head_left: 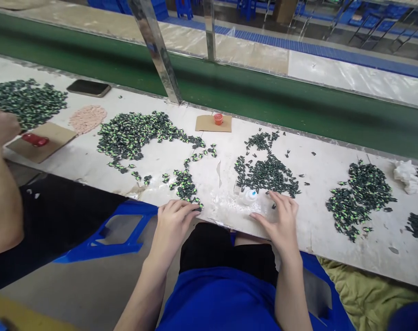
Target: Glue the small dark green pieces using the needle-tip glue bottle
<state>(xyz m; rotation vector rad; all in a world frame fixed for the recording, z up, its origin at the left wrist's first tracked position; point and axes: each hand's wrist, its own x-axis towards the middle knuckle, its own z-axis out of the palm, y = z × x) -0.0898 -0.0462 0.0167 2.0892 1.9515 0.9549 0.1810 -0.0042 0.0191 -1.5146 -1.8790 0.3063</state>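
My left hand [176, 218] is at the table's near edge, its thumb and index finger closed on a small dark-green and lime plastic piece [199, 208]. Beside it lies a small cluster of similar dark pieces [184, 184]. My right hand [280, 218] has its thumb and fingers apart, with nothing visibly gripped. Just left of its fingertips is a small white bottle [249, 197] with a blue tip. Behind the bottle spreads a heap of small plain dark-green parts [269, 172], close to my right fingertips.
A large pile of green-marked pieces [133, 135] lies left, another pile [362, 197] right. A red cap [218, 119] rests on cardboard [203, 123]. Crumpled tissue [407, 175], a phone [88, 88] and pink pieces [88, 118] lie around. A co-worker's arm [3, 197] is at left. A metal post [158, 55] stands behind.
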